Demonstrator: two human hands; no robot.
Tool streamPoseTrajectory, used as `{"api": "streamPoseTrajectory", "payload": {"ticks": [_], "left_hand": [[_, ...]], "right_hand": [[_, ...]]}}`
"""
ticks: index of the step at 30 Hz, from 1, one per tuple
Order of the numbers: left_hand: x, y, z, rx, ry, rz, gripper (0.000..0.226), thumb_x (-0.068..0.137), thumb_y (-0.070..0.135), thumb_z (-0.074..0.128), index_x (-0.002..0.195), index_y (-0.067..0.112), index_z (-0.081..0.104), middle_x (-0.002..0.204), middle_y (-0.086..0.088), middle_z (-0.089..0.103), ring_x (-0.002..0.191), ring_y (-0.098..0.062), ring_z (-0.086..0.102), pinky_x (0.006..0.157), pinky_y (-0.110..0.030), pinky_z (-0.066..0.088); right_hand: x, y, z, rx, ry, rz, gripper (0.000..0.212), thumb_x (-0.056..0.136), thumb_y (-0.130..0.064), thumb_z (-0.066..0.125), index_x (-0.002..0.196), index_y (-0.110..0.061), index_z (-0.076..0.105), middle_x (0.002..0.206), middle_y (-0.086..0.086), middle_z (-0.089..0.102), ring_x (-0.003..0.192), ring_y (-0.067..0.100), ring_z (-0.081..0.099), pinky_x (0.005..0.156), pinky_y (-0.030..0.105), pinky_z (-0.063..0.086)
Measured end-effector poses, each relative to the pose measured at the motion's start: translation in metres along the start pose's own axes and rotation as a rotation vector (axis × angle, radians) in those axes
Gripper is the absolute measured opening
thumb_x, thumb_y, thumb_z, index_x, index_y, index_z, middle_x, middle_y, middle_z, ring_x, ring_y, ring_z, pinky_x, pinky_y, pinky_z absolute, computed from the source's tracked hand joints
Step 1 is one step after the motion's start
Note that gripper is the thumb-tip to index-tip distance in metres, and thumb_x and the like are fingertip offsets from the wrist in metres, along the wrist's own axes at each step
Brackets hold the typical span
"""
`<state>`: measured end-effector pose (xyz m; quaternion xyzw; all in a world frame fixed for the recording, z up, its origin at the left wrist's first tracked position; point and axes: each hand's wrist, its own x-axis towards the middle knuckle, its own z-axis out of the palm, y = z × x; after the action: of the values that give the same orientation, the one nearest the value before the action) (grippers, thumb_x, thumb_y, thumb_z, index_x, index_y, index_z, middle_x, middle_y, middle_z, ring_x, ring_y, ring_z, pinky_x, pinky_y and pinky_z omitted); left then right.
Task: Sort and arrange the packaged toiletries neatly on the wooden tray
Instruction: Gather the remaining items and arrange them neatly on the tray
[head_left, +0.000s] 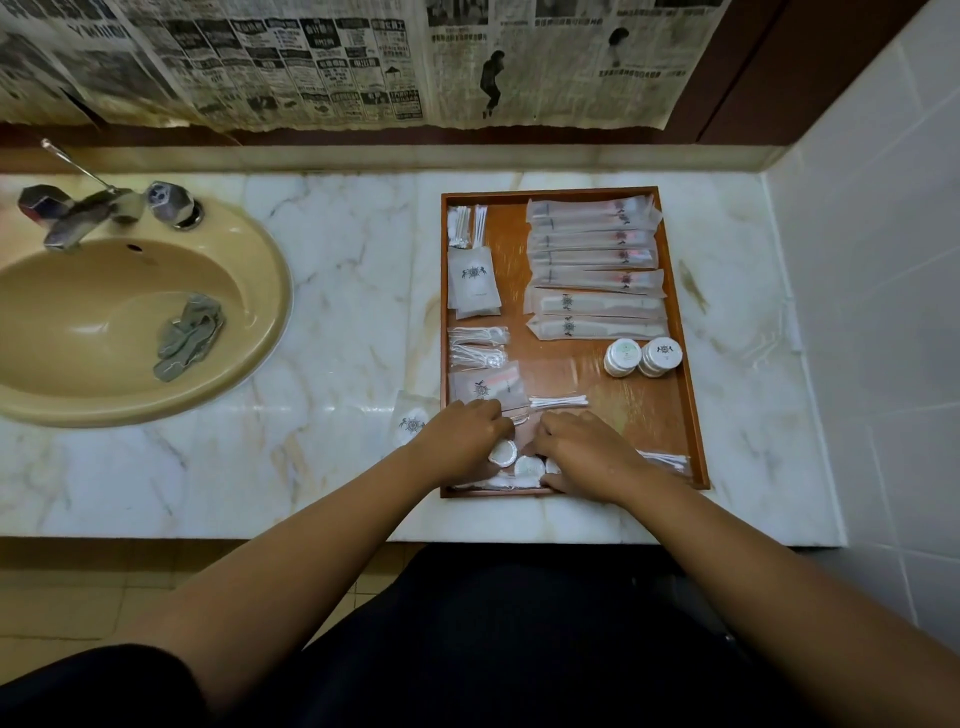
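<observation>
Two bare forearms reach out from a dark-clothed lap to the near end of the wooden tray (566, 364) on the marble counter. The left hand (467, 441) and right hand (587, 449) lie palm-down, fingertips nearly meeting, bent over a cluster of round white packets (529, 466). Whether either hand actually pinches one cannot be told. Beyond them lie cotton swabs (558, 400), then two small jars (644, 357). Farther still are wrapped combs (597, 314) and toothbrush sleeves (592, 239), in rows along the tray's right side.
</observation>
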<state>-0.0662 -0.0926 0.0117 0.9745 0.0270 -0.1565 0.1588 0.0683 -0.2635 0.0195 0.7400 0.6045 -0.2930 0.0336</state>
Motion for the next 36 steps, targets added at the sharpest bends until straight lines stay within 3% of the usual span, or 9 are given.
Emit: {"api": "streamPoseTrajectory", "payload": {"ticks": [4, 8, 13, 16, 19, 22, 25, 31, 36], "left_hand": [[-0.007, -0.003, 0.000, -0.072, 0.031, -0.014, 0.044, 0.077, 0.043, 0.077, 0.113, 0.021, 0.066, 0.103, -0.002, 0.060, 0.088, -0.023, 0.059, 0.067, -0.033, 0.048], [-0.016, -0.006, -0.013, -0.247, 0.040, -0.090, 0.040, 0.078, 0.040, 0.078, 0.108, 0.023, 0.060, 0.101, 0.004, 0.061, 0.087, -0.017, 0.057, 0.069, -0.035, 0.052], [-0.018, -0.007, -0.031, -0.428, 0.107, -0.185, 0.040, 0.078, 0.043, 0.080, 0.109, 0.025, 0.062, 0.104, 0.009, 0.065, 0.089, -0.008, 0.059, 0.072, -0.026, 0.053], [-0.011, -0.005, -0.038, -0.442, 0.197, -0.179, 0.044, 0.080, 0.041, 0.079, 0.117, 0.024, 0.064, 0.113, 0.007, 0.067, 0.099, -0.012, 0.061, 0.075, -0.019, 0.047], [0.006, -0.001, -0.047, -0.409, 0.277, -0.179, 0.056, 0.080, 0.053, 0.077, 0.127, 0.027, 0.063, 0.122, 0.009, 0.068, 0.105, -0.011, 0.061, 0.083, -0.026, 0.052], [0.026, 0.003, -0.060, -0.402, 0.326, -0.150, 0.052, 0.079, 0.053, 0.077, 0.124, 0.030, 0.065, 0.121, 0.011, 0.069, 0.105, -0.010, 0.061, 0.084, -0.031, 0.055], [0.048, 0.010, -0.071, -0.400, 0.369, -0.116, 0.045, 0.078, 0.050, 0.078, 0.116, 0.029, 0.067, 0.116, 0.010, 0.069, 0.100, -0.009, 0.061, 0.079, -0.030, 0.054], [0.084, 0.019, -0.078, -0.402, 0.365, -0.081, 0.041, 0.080, 0.042, 0.082, 0.113, 0.020, 0.070, 0.108, 0.001, 0.070, 0.094, -0.014, 0.062, 0.075, -0.025, 0.047], [0.098, 0.022, -0.078, -0.388, 0.376, -0.065, 0.044, 0.080, 0.042, 0.081, 0.116, 0.018, 0.070, 0.112, -0.002, 0.069, 0.097, -0.016, 0.062, 0.079, -0.032, 0.053]], "right_hand": [[0.000, 0.003, 0.003, 0.083, 0.033, 0.027, 0.033, 0.084, -0.038, 0.072, 0.116, -0.035, 0.066, 0.113, -0.009, 0.056, 0.111, 0.017, 0.053, 0.099, 0.038, 0.041], [-0.005, 0.006, -0.003, 0.375, 0.062, 0.125, 0.016, 0.083, -0.047, 0.075, 0.088, -0.033, 0.067, 0.094, -0.016, 0.066, 0.091, 0.004, 0.060, 0.086, 0.034, 0.052], [-0.018, 0.008, -0.010, 0.847, 0.259, 0.377, 0.023, 0.084, -0.024, 0.082, 0.102, -0.035, 0.072, 0.088, -0.012, 0.070, 0.081, -0.002, 0.065, 0.077, 0.024, 0.055], [-0.025, 0.018, -0.013, 1.068, 0.394, 0.537, 0.023, 0.084, -0.024, 0.082, 0.104, -0.033, 0.074, 0.092, -0.008, 0.075, 0.088, 0.007, 0.070, 0.083, 0.030, 0.057], [-0.035, 0.030, -0.027, 1.254, 0.524, 0.678, 0.016, 0.086, -0.021, 0.080, 0.100, -0.023, 0.072, 0.094, -0.001, 0.077, 0.085, 0.015, 0.072, 0.076, 0.030, 0.056], [-0.042, 0.045, -0.041, 1.251, 0.645, 0.748, 0.014, 0.087, -0.018, 0.079, 0.099, -0.019, 0.072, 0.094, -0.004, 0.074, 0.084, 0.010, 0.068, 0.068, 0.022, 0.049], [-0.039, 0.063, -0.048, 1.181, 0.716, 0.808, 0.011, 0.085, -0.021, 0.080, 0.094, -0.024, 0.076, 0.095, -0.009, 0.074, 0.090, 0.009, 0.068, 0.082, 0.027, 0.053], [-0.025, 0.088, -0.058, 1.022, 0.692, 0.894, 0.014, 0.088, -0.030, 0.077, 0.101, -0.026, 0.079, 0.100, -0.007, 0.076, 0.091, 0.011, 0.068, 0.079, 0.027, 0.049], [-0.019, 0.094, -0.057, 0.919, 0.653, 0.924, 0.018, 0.089, -0.035, 0.075, 0.104, -0.026, 0.080, 0.109, -0.005, 0.077, 0.098, 0.017, 0.069, 0.082, 0.029, 0.052]]}}
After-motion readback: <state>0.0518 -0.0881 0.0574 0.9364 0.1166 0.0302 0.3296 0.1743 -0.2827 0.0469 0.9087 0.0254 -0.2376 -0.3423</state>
